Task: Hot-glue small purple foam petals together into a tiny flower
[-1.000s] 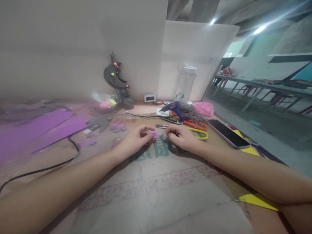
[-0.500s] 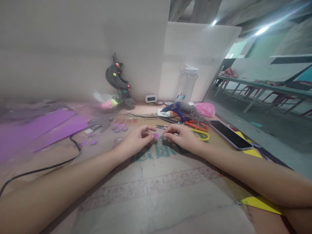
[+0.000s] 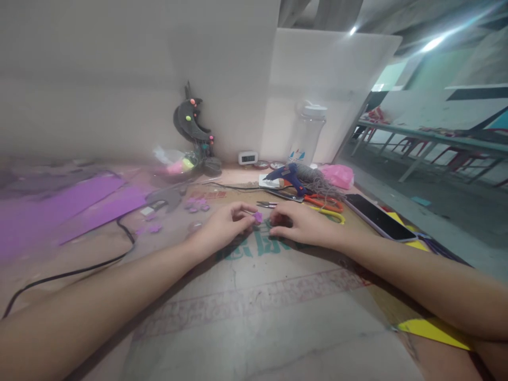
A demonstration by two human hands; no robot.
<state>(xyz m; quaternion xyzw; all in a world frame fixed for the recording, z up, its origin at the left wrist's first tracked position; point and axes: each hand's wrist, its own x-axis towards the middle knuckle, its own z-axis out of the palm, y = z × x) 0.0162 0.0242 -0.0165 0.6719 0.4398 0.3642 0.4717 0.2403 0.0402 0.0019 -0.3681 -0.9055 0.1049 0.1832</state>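
Between the thumb and fingertips of my left hand is a small purple flower piece, probably foam or paper. Just to the right, my right hand has curled fingers with a gap to the thumb, and nothing shows between them. It does not touch the flower. Behind the right hand lie scissors with yellow handles, their blades pointing left. More purple flower cut-outs rest on the cardboard left of my hands, which has green and red print.
A blue glue gun, orange-handled scissors, grey yarn and a clear bottle stand or lie behind. A phone is at right. Purple sheets, a black cord and a dark crescent ornament are left.
My right thumb and fingers have come apart and the hand has drawn slightly away from the flower piece. My left hand still holds the flower. The view has shifted slightly.
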